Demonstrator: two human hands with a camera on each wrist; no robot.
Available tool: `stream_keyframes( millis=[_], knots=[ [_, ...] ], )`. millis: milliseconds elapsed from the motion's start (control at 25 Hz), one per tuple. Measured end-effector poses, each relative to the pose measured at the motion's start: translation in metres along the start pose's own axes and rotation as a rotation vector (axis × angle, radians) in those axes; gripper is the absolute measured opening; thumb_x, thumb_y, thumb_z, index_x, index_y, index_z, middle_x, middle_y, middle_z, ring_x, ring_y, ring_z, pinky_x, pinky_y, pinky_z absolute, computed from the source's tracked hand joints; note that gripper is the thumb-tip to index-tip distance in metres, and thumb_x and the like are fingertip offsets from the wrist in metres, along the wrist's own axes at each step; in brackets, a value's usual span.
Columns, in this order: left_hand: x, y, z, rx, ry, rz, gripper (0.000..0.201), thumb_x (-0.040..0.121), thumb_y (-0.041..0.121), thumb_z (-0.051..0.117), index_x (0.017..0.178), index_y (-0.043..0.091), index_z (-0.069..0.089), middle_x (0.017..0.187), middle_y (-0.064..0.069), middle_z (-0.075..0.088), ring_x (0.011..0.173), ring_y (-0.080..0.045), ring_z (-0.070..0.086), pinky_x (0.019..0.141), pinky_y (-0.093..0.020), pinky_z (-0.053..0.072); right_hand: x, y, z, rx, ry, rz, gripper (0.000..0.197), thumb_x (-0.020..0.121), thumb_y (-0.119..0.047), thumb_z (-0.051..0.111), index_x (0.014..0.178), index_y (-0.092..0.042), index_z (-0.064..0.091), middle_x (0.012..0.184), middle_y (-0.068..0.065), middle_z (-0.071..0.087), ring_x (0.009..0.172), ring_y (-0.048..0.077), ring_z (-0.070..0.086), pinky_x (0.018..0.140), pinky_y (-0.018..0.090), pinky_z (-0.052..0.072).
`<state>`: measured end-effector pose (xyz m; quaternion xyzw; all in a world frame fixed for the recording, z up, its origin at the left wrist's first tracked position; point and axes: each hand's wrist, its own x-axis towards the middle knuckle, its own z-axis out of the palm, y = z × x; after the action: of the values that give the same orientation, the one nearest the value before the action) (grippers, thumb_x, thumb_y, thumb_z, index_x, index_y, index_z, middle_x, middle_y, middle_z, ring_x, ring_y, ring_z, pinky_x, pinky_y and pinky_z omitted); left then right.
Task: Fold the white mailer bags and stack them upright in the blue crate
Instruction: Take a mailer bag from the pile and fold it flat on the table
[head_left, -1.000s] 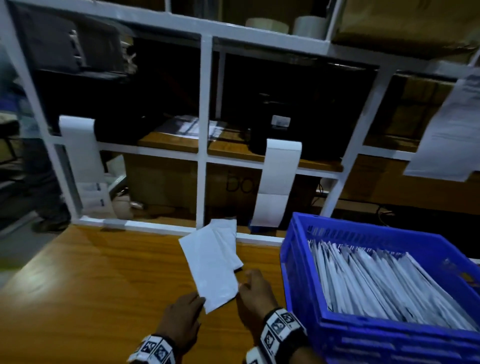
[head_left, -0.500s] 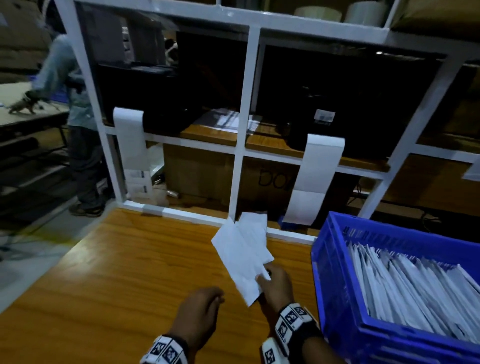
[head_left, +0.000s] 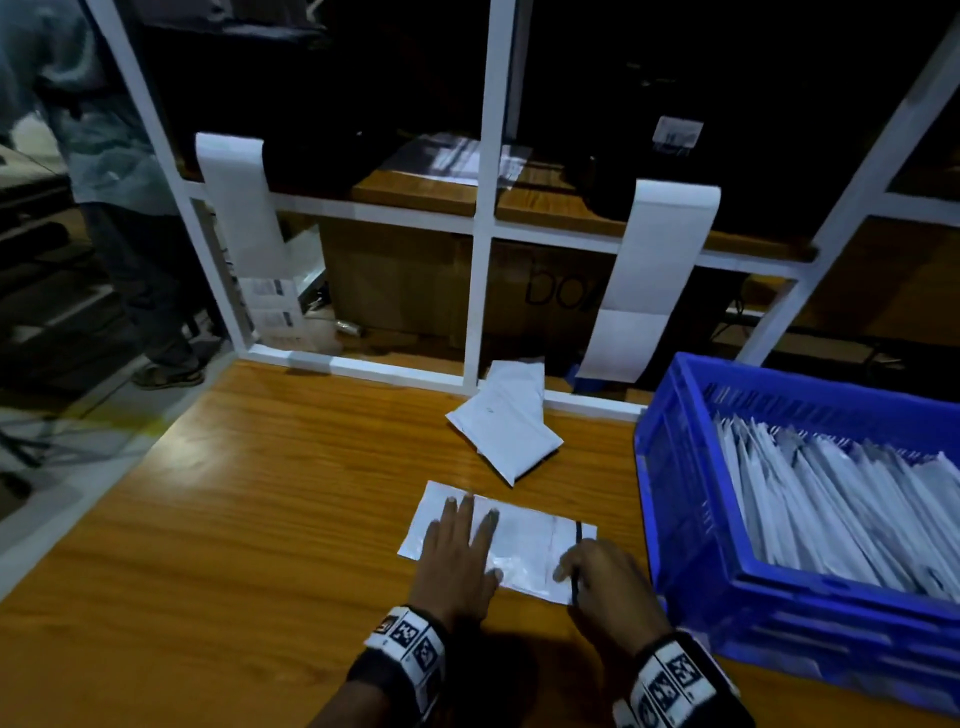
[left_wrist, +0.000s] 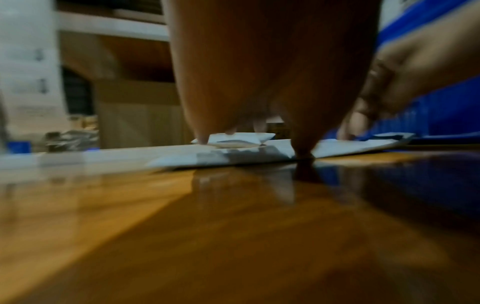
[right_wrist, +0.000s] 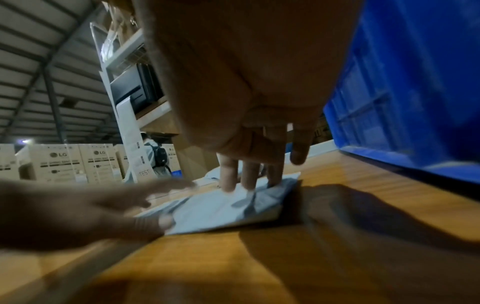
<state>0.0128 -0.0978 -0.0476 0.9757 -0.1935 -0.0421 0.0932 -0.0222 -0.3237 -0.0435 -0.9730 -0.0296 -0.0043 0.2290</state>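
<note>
L hand (head_left: 457, 553) lay flat, palm down, fingers (head_left: 485, 525) straight and spread a bit, pointing away from the body; thumb out to the right side. From L wrist view (left_wrist: 259, 72) the fingertips and thumb tip pressed down, palm raised slightly. R hand (head_left: 608, 584) sat just right of it, knuckles up, fingers bent downward w/ tips pressing; R wrist view (right_wrist: 241, 82) showed three fingers (right_wrist: 228, 174) extended down and touching, little finger lifted clear. Neither hand's grip closed round anything. Both wrists wore bands w/ black-and-white markers, L wristband (head_left: 410, 642), R wristband (head_left: 670, 675). Forearms came in from the bottom edge, near each other, hands apart.
</note>
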Motion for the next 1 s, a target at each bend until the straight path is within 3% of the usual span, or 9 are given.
stream_keyframes(
  millis=[40,120,200,280,400,560,720,880,1000],
  knots=[
    [0.003,0.003,0.010,0.057,-0.097,-0.017,0.069,0.102,0.048,0.039,0.160,0.023,0.010,0.168,-0.013,0.000,0.154,-0.037,0.000,0.122,-0.052,0.010,0.006,-0.006,-0.002,0.033,0.086,0.004,0.039,0.084,0.000,0.053,0.089,-0.035,0.070,0.102,-0.014,0.065,0.102,0.008,0.060,0.088,0.028,0.050],
    [0.011,0.004,0.022,0.047,-0.103,0.005,0.069,0.098,0.053,0.040,0.156,0.021,0.025,0.162,-0.019,0.020,0.148,-0.041,0.022,0.118,-0.055,0.019,0.017,-0.017,0.005,0.073,0.217,-0.019,0.033,0.090,-0.005,0.051,0.104,-0.027,0.071,0.110,-0.010,0.068,0.108,0.011,0.060,0.096,0.028,0.048],
    [0.016,0.000,0.024,-0.003,-0.027,0.033,0.063,0.088,0.058,0.043,0.131,0.015,0.056,0.129,-0.022,0.055,0.111,-0.042,0.056,0.094,-0.054,0.044,0.025,-0.025,0.020,0.037,0.253,-0.057,0.035,0.096,-0.020,0.042,0.121,-0.022,0.065,0.124,-0.003,0.065,0.119,0.018,0.058,0.102,0.036,0.046],
    [0.020,-0.003,0.029,-0.057,0.102,0.093,0.054,0.094,0.056,0.038,0.106,0.011,0.065,0.107,-0.019,0.063,0.088,-0.042,0.063,0.079,-0.050,0.052,0.032,-0.031,0.030,-0.053,0.146,-0.004,0.046,0.099,-0.037,0.028,0.140,-0.029,0.048,0.146,0.001,0.049,0.135,0.023,0.044,0.108,0.044,0.039],
    [0.028,0.000,0.042,-0.050,0.175,0.144,0.062,0.102,0.052,0.023,0.103,0.011,0.069,0.125,-0.021,0.066,0.112,-0.044,0.065,0.091,-0.053,0.052,0.044,-0.030,0.036,-0.177,0.073,0.053,0.048,0.103,-0.041,0.027,0.150,-0.039,0.031,0.163,0.001,0.024,0.145,0.023,0.029,0.111,0.047,0.031],
    [0.032,-0.002,0.050,-0.159,0.066,0.121,0.055,0.093,0.051,0.034,0.134,0.016,0.048,0.133,-0.016,0.064,0.116,-0.034,0.066,0.100,-0.048,0.035,0.041,-0.022,0.046,-0.233,0.046,0.020,0.051,0.102,-0.041,0.027,0.147,-0.028,0.049,0.157,0.011,0.039,0.139,0.033,0.045,0.101,0.053,0.041],
    [0.038,0.000,0.048,-0.220,0.072,0.143,0.062,0.090,0.051,0.041,0.141,0.017,0.043,0.139,-0.015,0.060,0.123,-0.032,0.062,0.096,-0.049,0.052,0.047,-0.011,0.054,-0.314,0.089,-0.047,0.051,0.102,-0.038,0.030,0.148,-0.025,0.048,0.157,0.012,0.040,0.141,0.034,0.042,0.106,0.056,0.037],
    [0.055,0.000,0.049,-0.272,0.093,0.111,0.053,0.099,0.047,0.034,0.142,0.018,0.044,0.142,-0.012,0.058,0.126,-0.032,0.060,0.095,-0.049,0.053,0.056,-0.011,0.052,-0.331,0.097,-0.033,0.055,0.098,-0.037,0.033,0.149,-0.021,0.045,0.158,0.012,0.038,0.144,0.034,0.037,0.112,0.056,0.030],
    [0.063,-0.001,0.045,-0.216,0.091,0.156,0.053,0.095,0.046,0.040,0.139,0.019,0.047,0.139,-0.012,0.060,0.123,-0.032,0.062,0.093,-0.048,0.055,0.060,-0.011,0.054,-0.364,0.097,-0.056,0.056,0.100,-0.035,0.030,0.152,-0.017,0.041,0.159,0.014,0.034,0.147,0.036,0.031,0.114,0.059,0.027]
  ],
)
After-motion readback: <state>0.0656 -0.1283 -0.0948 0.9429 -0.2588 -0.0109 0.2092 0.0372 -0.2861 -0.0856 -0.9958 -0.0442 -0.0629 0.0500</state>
